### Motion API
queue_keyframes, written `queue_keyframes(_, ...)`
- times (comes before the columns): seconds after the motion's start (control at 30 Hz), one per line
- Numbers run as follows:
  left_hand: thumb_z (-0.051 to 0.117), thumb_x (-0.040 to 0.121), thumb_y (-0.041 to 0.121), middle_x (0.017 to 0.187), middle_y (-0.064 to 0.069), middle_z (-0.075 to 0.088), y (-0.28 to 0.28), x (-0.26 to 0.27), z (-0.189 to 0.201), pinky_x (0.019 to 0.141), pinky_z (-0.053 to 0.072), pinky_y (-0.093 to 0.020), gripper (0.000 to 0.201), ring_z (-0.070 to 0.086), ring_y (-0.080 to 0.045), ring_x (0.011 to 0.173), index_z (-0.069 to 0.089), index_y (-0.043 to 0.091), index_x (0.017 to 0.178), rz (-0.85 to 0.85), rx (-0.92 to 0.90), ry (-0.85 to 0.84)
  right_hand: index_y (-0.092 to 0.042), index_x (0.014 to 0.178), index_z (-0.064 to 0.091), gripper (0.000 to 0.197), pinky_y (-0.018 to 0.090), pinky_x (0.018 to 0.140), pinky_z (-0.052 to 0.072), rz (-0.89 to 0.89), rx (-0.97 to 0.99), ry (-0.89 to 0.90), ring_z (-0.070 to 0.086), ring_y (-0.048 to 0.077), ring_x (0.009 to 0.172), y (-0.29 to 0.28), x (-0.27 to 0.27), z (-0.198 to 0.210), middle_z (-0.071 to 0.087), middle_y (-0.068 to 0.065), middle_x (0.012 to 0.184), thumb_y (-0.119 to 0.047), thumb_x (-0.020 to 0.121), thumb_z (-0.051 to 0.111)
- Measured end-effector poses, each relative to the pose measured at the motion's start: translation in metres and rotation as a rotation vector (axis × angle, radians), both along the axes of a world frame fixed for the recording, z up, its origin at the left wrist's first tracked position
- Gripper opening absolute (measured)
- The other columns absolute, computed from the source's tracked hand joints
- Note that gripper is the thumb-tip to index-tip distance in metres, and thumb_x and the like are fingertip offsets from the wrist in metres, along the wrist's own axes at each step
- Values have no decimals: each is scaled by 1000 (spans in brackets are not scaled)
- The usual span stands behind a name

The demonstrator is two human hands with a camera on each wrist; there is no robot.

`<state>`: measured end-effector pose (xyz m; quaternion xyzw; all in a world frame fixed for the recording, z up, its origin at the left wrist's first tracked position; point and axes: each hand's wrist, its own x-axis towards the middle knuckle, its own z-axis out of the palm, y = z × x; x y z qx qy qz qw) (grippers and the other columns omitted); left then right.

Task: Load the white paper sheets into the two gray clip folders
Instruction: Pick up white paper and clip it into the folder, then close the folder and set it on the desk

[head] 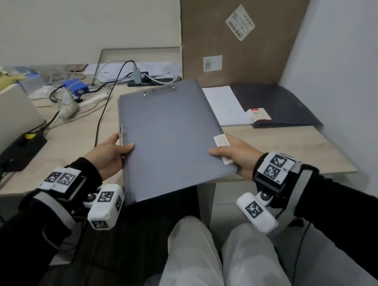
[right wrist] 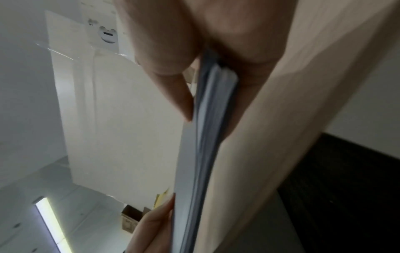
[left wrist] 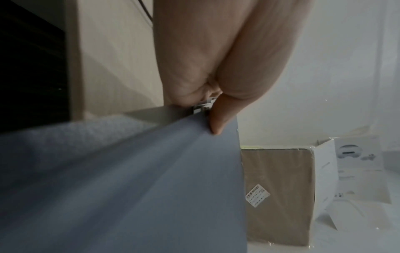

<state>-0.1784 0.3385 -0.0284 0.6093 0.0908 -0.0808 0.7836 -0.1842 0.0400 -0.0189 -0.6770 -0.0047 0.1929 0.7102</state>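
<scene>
A closed gray clip folder (head: 168,137) is held above the desk edge and my lap, tilted, with rivets at its far end. My left hand (head: 111,153) grips its left edge, thumb on top by a metal clip. My right hand (head: 233,155) pinches its right edge, thumb on top next to a white label (head: 222,142). In the left wrist view the thumb presses the folder's (left wrist: 151,179) cover. The right wrist view shows the folder's (right wrist: 201,154) edge between thumb and fingers. White paper sheets (head: 224,105) lie on the desk behind, beside a dark folder (head: 279,104) with a red-and-white label.
A tall cardboard box (head: 238,37) leans against the wall behind the desk (head: 294,147). Cables, a blue device (head: 75,87) and a power strip clutter the back left. A black power brick (head: 19,152) and a light-coloured box sit at the left edge.
</scene>
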Motion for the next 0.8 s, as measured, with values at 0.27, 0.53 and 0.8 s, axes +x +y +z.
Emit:
queue_keyframes(0.27,63,83,41,144,0,39,-21,25,77,104,35,-46,78,39,-18,130,22,26,148,8,462,-53,-18,118,58,47,46,89,53,-184,-386,-532,64,31,99,40,33,77,67,13,112,0,75,56)
queue_keyframes(0.53,60,85,44,77,-6,57,-68,41,141,79,56,-36,32,59,-24,78,55,13,89,-135,178,-190,-23,145,25,62,33,68,38,-99,-1058,-937,60,37,100,105,23,102,64,16,111,-9,87,44)
queue_keyframes(0.8,48,87,-8,88,-12,66,-8,58,98,55,58,-30,26,70,-19,64,55,3,110,203,171,-191,-23,146,33,68,21,114,24,480,-580,-544,30,8,140,116,27,83,34,-3,153,-37,87,62)
